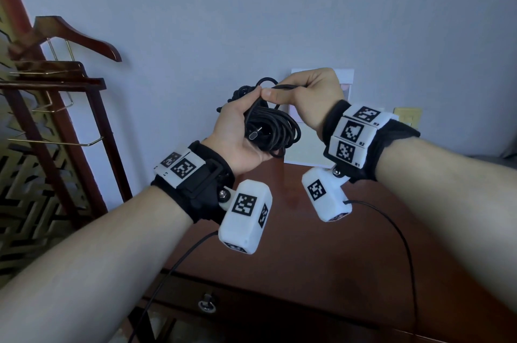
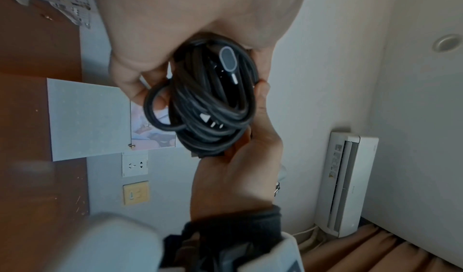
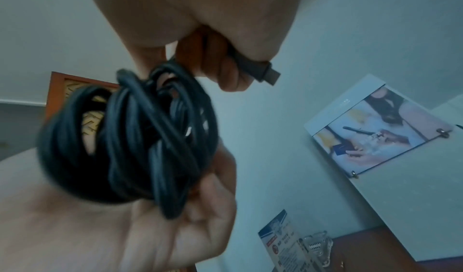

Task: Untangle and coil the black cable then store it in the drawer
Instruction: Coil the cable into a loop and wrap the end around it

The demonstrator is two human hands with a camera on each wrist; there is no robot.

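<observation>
A black cable (image 1: 272, 127) (image 2: 213, 106) (image 3: 140, 143), wound into a loose bundle of loops, lies in my left hand (image 1: 237, 135), palm up, fingers curled around it above the wooden table. A dark oval connector (image 2: 226, 61) sits inside the bundle. My right hand (image 1: 305, 96) is fisted just right of the bundle, gripping the cable's free end. Its plug (image 3: 265, 74) sticks out past the curled fingers. The drawer front with a ring pull (image 1: 207, 305) is shut, below the table edge near me.
The reddish wooden table (image 1: 321, 244) runs under both hands. A white framed picture (image 1: 305, 146) leans on the wall behind. A wooden rack with a hanger (image 1: 70, 37) stands at the left. Thin black wrist-camera leads (image 1: 402, 242) hang from both wrists.
</observation>
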